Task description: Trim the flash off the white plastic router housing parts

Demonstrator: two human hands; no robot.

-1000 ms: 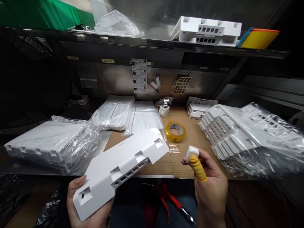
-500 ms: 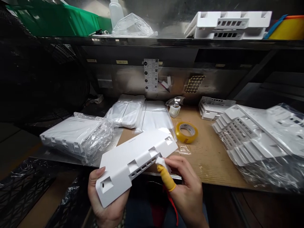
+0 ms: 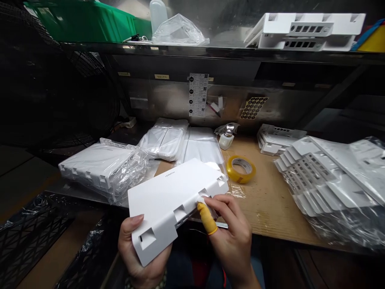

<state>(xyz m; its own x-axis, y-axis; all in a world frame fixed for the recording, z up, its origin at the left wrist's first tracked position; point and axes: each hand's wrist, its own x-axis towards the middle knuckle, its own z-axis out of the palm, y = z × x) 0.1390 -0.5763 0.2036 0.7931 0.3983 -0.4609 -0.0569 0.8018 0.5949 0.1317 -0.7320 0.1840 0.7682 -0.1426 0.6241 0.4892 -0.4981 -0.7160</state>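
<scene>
My left hand grips the near left end of a white plastic device housing, thumb on top and fingers beneath. The housing is tilted, with "HUAWEI" lettering on its flat face and square notches along its near edge; its row of ports is mostly hidden from this angle. My right hand pinches a small white wad, which looks like cloth or tissue, against that notched edge. A yellow finger cot covers the right thumb. The right fingertips are partly hidden behind the wad and the edge.
Bagged white housings lie left, and a larger wrapped stack stands right. Behind are plastic bags, a pump bottle and yellow tape on cardboard. A metal shelf crosses above, holding a green bin.
The housing has turned so its flat face shows more and its ports less. My right hand has moved the white wad slightly up onto the notched edge. The whole view has shifted a little.
</scene>
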